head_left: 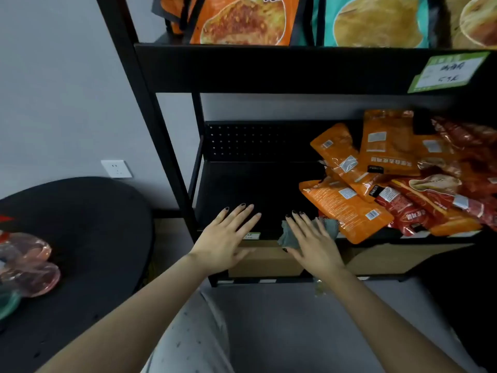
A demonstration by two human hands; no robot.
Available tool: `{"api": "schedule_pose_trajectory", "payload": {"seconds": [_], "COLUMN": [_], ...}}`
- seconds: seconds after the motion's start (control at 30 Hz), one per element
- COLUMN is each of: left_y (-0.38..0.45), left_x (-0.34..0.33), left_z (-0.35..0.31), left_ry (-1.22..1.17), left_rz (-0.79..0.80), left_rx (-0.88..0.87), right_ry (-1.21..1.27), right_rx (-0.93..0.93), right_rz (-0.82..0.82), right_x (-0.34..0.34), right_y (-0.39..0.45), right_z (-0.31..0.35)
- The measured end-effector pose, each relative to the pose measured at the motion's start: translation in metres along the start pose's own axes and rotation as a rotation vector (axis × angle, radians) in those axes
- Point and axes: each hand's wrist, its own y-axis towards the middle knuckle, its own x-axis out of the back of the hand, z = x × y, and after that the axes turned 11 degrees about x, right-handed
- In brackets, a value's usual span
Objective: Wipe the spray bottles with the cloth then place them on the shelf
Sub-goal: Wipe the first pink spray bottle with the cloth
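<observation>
Both my hands reach toward the front edge of the black shelf (242,184). My left hand (228,238) is flat with straight fingers and holds nothing. My right hand (309,238) lies with straight fingers on a grey-green cloth (330,226) that sits on the shelf's front edge beside the orange packets. Pink translucent spray bottles (27,265) lie at the left edge of the view on a round black table (94,224), partly cut off and blurred. A green item (8,302) lies just below them.
Orange and red food packets (390,179) are piled on the right half of the shelf. Large snack bags (242,20) stand on the shelf above, which carries a green price label (446,71). Cardboard boxes (269,261) sit under the shelf. A wall socket (116,168) is at the left.
</observation>
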Motion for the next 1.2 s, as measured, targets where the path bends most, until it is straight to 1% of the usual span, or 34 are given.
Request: {"api": "schedule_pose_trajectory", "payload": {"seconds": [0.13, 0.2, 0.27, 0.37, 0.53, 0.67, 0.77, 0.87, 1.0, 1.2], "left_y": [0.005, 0.005, 0.003, -0.006, -0.022, -0.046, -0.071, -0.102, -0.152, -0.235], "left_x": [-0.01, -0.011, -0.009, -0.012, -0.006, 0.004, 0.013, 0.022, 0.035, 0.054], "left_z": [0.0, -0.001, 0.0, 0.009, 0.024, 0.039, 0.053, 0.072, 0.103, 0.151], "left_ry": [-0.011, -0.004, -0.01, 0.006, 0.051, 0.081, 0.107, 0.141, 0.158, 0.173], "left_rz": [-0.014, 0.025, 0.045, 0.013, 0.012, -0.026, -0.067, -0.07, -0.067, -0.046], "left_rx": [0.025, 0.025, 0.03, 0.041, 0.066, 0.103, 0.149, 0.219, 0.335, 0.548], "right_ry": [-0.036, -0.01, 0.027, 0.08, 0.087, 0.086, 0.103, 0.127, 0.194, 0.264], "right_rx": [-0.016, -0.002, -0.017, -0.036, 0.025, 0.15, 0.277, 0.4, 0.569, 0.731], "right_rz": [0.029, 0.042, 0.019, 0.038, -0.041, -0.085, -0.158, -0.254, -0.418, -0.499], "right_x": [-0.01, -0.015, -0.018, -0.019, 0.005, 0.024, 0.039, 0.056, 0.081, 0.112], "right_y": [0.008, 0.011, 0.016, 0.02, 0.021, 0.031, 0.044, 0.064, 0.099, 0.145], "right_z": [0.001, 0.0, -0.002, -0.004, 0.008, 0.035, 0.063, 0.102, 0.161, 0.247]}}
